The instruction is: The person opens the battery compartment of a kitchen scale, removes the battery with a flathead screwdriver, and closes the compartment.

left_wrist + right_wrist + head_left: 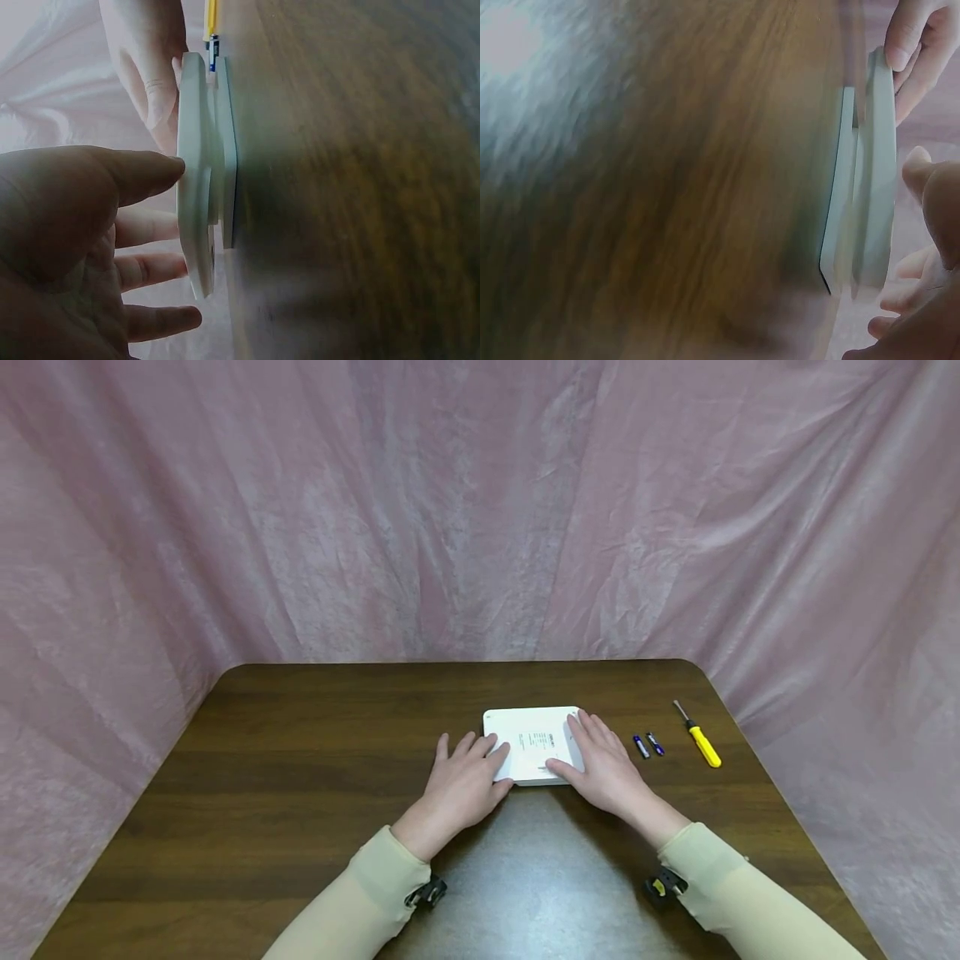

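A flat white device [525, 722] with rounded corners lies on the table, printed text on its upper face. From the side, in the left wrist view, its thicker body [193, 202] sits above a thinner plate [229, 180], with a recess between them. My left hand [459, 781] rests at its left edge, fingers spread and the thumb touching near the front corner. On the right side, my right hand [606, 770] lies over the edge with straight fingers and the thumb out across the face. Both palms hide parts of the device's sides.
Two small blue-and-white batteries, a left battery [641, 747] and a right battery [656, 743], lie right of the device. Farther right is a screwdriver [705, 747] with a yellow handle. Pink curtains [420, 510] hang behind the brown wooden table [300, 793].
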A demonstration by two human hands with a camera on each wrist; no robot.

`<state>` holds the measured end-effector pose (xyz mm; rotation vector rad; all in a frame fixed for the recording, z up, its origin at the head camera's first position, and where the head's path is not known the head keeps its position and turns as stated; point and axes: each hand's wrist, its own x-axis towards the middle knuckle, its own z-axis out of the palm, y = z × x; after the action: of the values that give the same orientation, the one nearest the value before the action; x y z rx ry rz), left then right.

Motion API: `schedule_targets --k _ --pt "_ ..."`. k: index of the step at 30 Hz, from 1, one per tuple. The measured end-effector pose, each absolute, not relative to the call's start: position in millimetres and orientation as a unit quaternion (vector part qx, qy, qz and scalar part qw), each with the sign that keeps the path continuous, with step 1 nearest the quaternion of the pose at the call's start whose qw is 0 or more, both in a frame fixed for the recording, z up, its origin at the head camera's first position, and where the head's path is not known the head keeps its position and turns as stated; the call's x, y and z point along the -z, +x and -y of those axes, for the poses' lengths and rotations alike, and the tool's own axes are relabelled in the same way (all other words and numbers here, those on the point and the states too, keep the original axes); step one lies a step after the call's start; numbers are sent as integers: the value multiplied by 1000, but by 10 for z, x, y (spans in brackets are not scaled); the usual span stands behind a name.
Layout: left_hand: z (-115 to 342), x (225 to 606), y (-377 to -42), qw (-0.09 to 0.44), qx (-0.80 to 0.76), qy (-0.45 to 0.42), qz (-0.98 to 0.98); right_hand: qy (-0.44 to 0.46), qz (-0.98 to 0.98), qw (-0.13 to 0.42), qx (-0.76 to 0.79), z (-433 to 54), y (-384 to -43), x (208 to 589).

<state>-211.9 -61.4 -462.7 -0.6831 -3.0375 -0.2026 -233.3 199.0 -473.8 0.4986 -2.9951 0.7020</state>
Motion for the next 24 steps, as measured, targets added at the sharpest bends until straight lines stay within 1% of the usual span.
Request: schedule_targets --k 8,19,24 --pt "687 4595 -2159 21 94 -214 972 154 963 5 -220 -2085 -2343 4674" --pt "760 4575 -2321 -39 176 -165 970 149 967 -8 -206 -2102 -2403 4648" --pt "752 4583 -2378 -52 202 -151 966 149 966 -17 -211 -2098 -2438 4634"
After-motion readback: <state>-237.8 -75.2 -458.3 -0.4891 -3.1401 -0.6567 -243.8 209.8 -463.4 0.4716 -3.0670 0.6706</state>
